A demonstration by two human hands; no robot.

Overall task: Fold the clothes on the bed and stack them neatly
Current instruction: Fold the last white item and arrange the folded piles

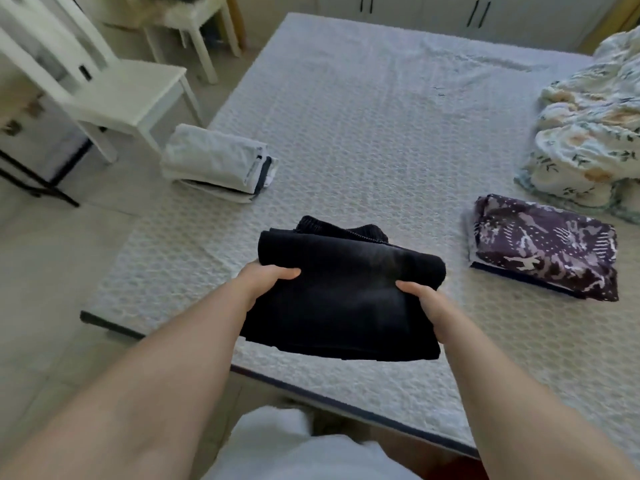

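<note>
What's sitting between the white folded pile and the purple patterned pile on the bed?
In the head view, the folded black garment, gripped by left hand and right hand.

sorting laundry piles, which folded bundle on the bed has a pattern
The purple folded bundle at the right, with a white print. The stack at the left corner is plain white, and the one in both hands is plain black.

A single wide-angle view from a camera worn on the person's head looks forward and steeply down over the near corner of a bed (363, 140). Both forearms reach in from the bottom edge, so the camera sits close above them. The bed fills the centre and stretches away toward 12 and 1 o'clock. A white chair (128, 95) stands on the floor at 10 o'clock. Straight lines bow near the edges. No second view exists.
</note>
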